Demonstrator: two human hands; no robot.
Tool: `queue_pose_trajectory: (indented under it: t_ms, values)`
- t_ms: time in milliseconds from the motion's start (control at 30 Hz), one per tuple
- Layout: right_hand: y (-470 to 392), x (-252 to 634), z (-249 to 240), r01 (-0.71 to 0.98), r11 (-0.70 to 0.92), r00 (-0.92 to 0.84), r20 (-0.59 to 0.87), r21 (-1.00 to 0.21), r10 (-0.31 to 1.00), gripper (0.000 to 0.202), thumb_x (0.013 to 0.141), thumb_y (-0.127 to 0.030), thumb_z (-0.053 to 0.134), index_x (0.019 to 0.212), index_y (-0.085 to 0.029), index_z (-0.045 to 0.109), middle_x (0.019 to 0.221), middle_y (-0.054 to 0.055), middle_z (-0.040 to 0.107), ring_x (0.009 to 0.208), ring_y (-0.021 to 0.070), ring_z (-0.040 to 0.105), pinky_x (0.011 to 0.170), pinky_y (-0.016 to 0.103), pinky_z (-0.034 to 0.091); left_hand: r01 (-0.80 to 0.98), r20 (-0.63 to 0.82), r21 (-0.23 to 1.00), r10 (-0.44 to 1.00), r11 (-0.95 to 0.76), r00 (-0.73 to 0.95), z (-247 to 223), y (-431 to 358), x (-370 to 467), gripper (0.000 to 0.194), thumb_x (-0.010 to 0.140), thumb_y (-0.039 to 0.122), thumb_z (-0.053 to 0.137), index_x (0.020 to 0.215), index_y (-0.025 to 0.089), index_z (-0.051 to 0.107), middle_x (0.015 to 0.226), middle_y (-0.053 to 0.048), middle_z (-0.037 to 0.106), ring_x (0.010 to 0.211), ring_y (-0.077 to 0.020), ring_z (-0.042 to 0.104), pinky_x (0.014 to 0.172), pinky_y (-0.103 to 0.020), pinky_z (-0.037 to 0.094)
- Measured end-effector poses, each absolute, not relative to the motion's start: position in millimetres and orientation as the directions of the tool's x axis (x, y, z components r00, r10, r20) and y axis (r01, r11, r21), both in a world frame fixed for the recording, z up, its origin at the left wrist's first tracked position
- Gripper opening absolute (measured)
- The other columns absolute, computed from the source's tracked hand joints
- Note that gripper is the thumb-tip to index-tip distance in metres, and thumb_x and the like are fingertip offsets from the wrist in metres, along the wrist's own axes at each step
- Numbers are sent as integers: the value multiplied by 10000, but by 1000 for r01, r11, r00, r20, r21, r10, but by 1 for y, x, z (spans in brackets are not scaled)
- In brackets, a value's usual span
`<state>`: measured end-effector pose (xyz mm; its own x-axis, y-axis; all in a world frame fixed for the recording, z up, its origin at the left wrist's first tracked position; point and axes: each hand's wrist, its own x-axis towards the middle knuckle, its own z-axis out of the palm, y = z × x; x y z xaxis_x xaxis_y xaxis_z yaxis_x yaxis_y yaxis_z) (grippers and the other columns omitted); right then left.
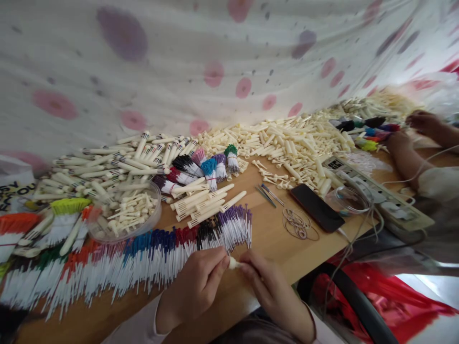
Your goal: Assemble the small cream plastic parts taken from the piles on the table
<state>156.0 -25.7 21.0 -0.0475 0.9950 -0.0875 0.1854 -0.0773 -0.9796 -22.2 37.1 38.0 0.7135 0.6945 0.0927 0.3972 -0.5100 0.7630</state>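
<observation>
A spotted sheet (172, 81) hangs behind the wooden desk (279, 253), where a long row of coloured-tipped refills (154, 258) fans out, and at the far left a bag (16, 179) shows partial dark lettering, "SY" and "OU" being legible. Over the desk's near edge, the left hand (199, 284) and right hand (268, 284) pinch opposite ends of 1 small cream pen part (233, 263), just in front of the purple-tipped refills.
</observation>
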Motion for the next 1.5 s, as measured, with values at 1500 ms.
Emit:
queue_pose_trajectory:
  t_ms: [1500]
  values:
    - [-14, 185, 58, 616, 468, -426, 232, -634, 875, 175, 1019, -249, 396, 1121, -177, 519, 970, 92, 599, 810, 191, 556, 689, 290, 443, 332, 100, 804, 662, -494, 743, 46, 37, -26, 311, 987, 399, 467, 790, 201, 603, 700, 15, 654, 640, -145, 600, 606, -237, 421]
